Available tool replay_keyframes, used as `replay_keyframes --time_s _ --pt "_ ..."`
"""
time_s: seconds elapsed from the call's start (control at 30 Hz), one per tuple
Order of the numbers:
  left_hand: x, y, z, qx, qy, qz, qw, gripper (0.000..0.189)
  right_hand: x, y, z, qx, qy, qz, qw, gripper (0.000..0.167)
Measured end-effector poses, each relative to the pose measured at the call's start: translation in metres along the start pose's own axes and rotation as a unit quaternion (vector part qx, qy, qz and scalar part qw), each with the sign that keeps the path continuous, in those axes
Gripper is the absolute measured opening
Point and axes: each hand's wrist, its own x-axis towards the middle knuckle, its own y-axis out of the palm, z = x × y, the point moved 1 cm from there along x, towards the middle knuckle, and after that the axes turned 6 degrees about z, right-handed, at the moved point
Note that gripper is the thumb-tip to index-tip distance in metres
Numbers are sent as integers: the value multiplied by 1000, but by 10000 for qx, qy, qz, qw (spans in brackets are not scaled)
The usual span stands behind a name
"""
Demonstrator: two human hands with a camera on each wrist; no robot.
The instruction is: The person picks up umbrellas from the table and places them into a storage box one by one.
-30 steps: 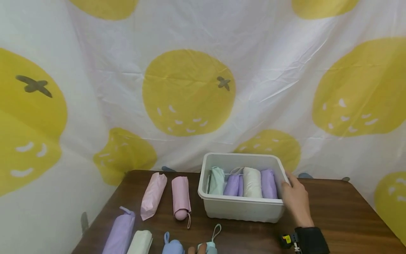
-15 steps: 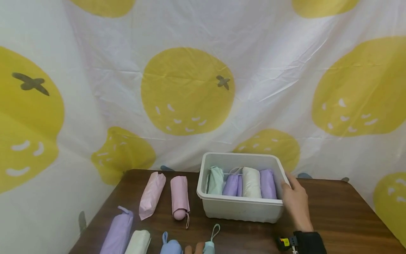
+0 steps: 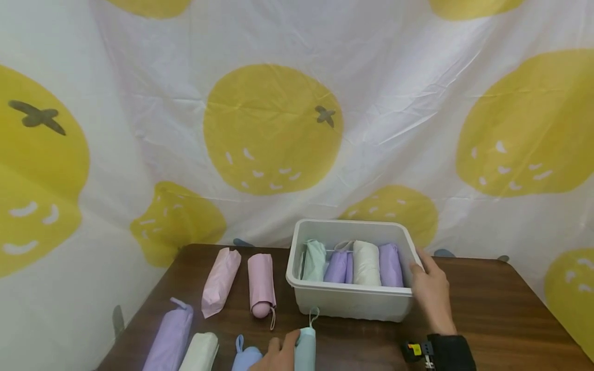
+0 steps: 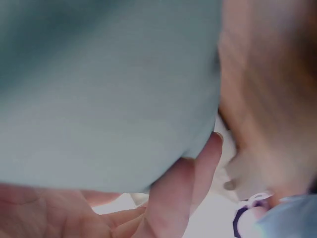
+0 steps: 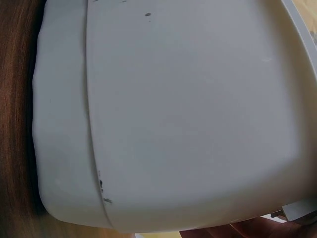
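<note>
Near bin (image 3: 350, 303) (right hand (image 3: 432, 289) holds it) | left hand (image 3: 278, 356) grips teal umbrella (image 3: 306, 351)

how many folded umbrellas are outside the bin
6: plain pink one and round-ended pink one at back left; purple one, then white one, nearer the camera; blue one beside the left hand; teal one in that hand; more may be hidden.

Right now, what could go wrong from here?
The left hand holds the teal umbrella close beside the blue umbrella, so it might knock that one. The teal umbrella's strap loop sticks out toward the bin and could snag on its rim.
</note>
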Motion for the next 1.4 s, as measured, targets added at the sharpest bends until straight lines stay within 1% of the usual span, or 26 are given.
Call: replay_keyframes --time_s 0.03,0.07,0.1,0.17,0.23,0.3,0.4,0.53,0.6,0.73,0.87,0.97,1.07,1.3,1.4 --pt "-1 -7 -4 -3 6 116 9999 92 0 0 -1 6 -2 1 10000 56" --pt "-4 -16 -11 -21 43 151 9999 92 0 0 -1 -2 0 -1 10000 56" --pt "-8 -25 -20 -69 116 107 9999 91 0 -1 -1 -10 -2 -9 10000 56" --pt "-19 -43 -38 -128 271 -84 9995 85 0 -1 -2 -37 -3 5 10000 56" --pt "-26 -54 -52 -185 396 -295 9986 79 1 -1 -1 -55 9 18 10000 56" --pt "-31 -62 -60 -148 578 -568 9966 78 0 -1 0 -50 33 41 10000 56" --pt "-31 -67 -66 -106 845 -942 9919 79 0 -1 1 -23 59 51 10000 56" --pt "-31 -79 -78 -41 1069 -1167 9874 79 0 -2 0 -46 33 23 10000 56" --pt "-29 -87 -85 -20 1145 -1215 9860 79 0 -2 0 -113 9 13 9999 56" --pt "-23 -101 -98 -14 1284 -1530 9798 78 2 -3 -1 -180 -21 5 9998 56" --pt "-9 -115 -109 -17 1382 -1789 9741 76 2 -2 -1 -141 -25 -8 9999 56" --pt "3 -121 -114 10 1407 -1785 9738 74 2 -1 -1 -153 -35 0 9999 55" --pt "13 -124 -117 -10 1391 -1692 9757 73 1 -1 0 -179 -60 11 9998 55" --pt "31 -129 -125 -24 1496 -1627 9753 71 1 -2 1 -119 -83 -39 9999 55" --pt "37 -131 -129 -58 1483 -1511 9773 71 0 -2 1 -89 -79 -47 9999 55"
